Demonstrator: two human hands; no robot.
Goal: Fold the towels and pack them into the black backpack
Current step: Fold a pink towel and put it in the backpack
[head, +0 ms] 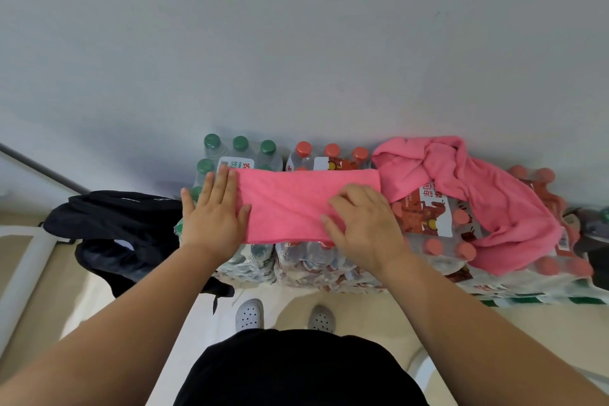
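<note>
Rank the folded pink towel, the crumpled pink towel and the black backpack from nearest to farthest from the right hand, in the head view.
1. Folded pink towel, under the right hand.
2. Crumpled pink towel, to its right on the bottle packs.
3. Black backpack, far left on the floor.

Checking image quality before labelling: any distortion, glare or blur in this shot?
Head view: wide-angle bending curves the wall base and stretches the forearms; light is soft, without hard shadows; mild glare on the bottle packs' plastic wrap; folded pink towel and both hands stay sharp.
</note>
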